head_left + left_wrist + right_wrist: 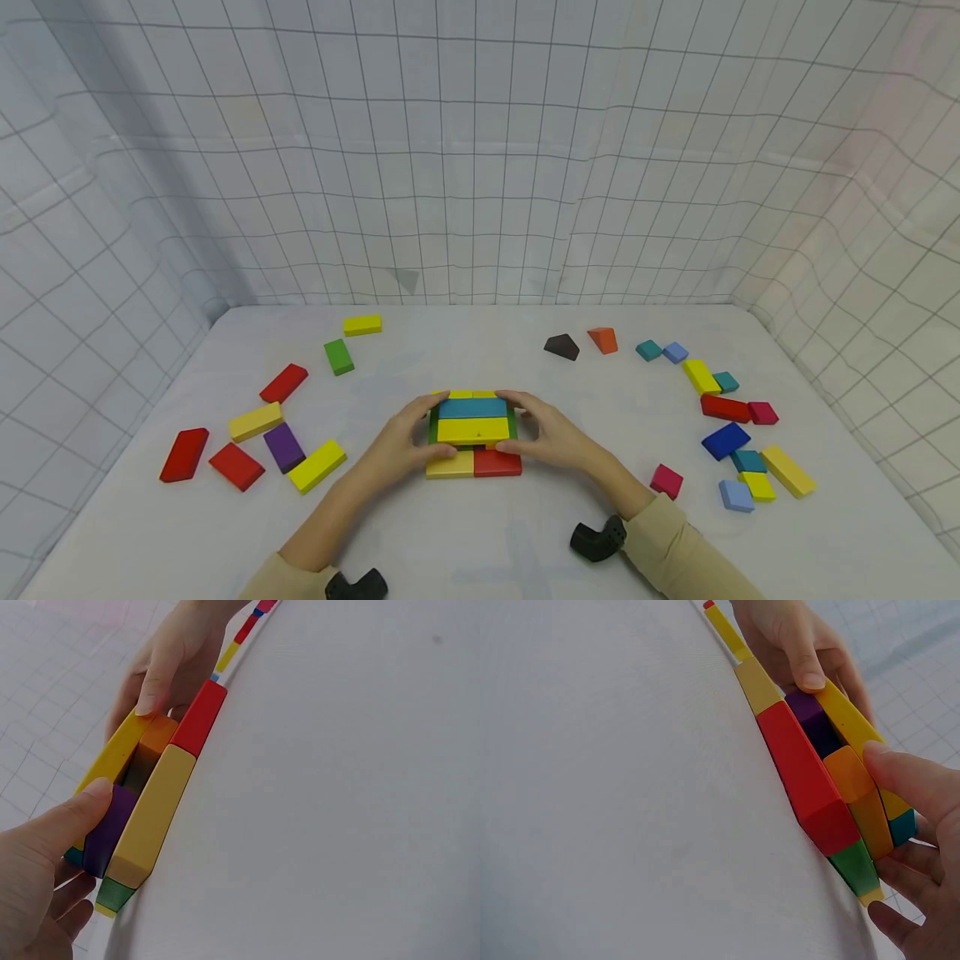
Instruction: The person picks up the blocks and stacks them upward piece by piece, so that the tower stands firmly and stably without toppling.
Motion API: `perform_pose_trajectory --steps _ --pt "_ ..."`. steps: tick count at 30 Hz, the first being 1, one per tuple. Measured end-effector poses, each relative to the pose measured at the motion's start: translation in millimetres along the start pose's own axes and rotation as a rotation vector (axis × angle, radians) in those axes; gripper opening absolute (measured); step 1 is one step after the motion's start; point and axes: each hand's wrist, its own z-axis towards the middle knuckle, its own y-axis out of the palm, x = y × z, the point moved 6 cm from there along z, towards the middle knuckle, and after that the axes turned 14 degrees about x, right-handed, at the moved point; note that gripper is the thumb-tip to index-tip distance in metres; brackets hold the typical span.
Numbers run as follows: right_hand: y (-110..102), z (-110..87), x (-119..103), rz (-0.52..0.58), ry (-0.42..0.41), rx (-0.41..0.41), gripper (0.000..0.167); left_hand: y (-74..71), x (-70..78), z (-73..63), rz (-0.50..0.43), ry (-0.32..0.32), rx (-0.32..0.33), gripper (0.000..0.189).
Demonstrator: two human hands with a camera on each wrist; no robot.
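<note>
A small stack of colored wooden blocks sits in the middle of the table. Its bottom layer shows a beige block (450, 467) and a red block (498, 464) end to end, with green (115, 894) behind. A purple block (110, 829) and an orange block (850, 774) stand on that layer, apart from each other. Across the top lie a yellow block (472, 431) and a blue block (472, 408), side by side. My left hand (401, 440) grips the top pair at the left end, thumb in front. At the right end, my right hand (553, 429) holds them likewise.
Loose blocks lie at the left, among them a purple one (284, 447) and a red one (183, 455). More are scattered at the right, including a dark blue block (726, 441). A black piece (562, 347) lies farther back. A gridded white curtain (480, 167) hangs behind.
</note>
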Motion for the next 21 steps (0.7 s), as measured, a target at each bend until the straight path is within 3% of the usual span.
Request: perform_pose_trajectory --steps 12,15,21 --pt "-1 -0.8 0 0.002 0.000 0.001 0.066 -4.0 -0.8 4.6 0.011 0.000 -0.038 0.083" --pt "-1 -0.6 0 0.006 -0.008 0.003 0.066 -20.9 -0.1 4.0 0.054 0.002 -0.046 0.087" --pt "0 -0.2 0 0.002 -0.010 0.004 0.067 -77.6 -12.8 -13.0 0.157 -0.017 -0.076 0.075"
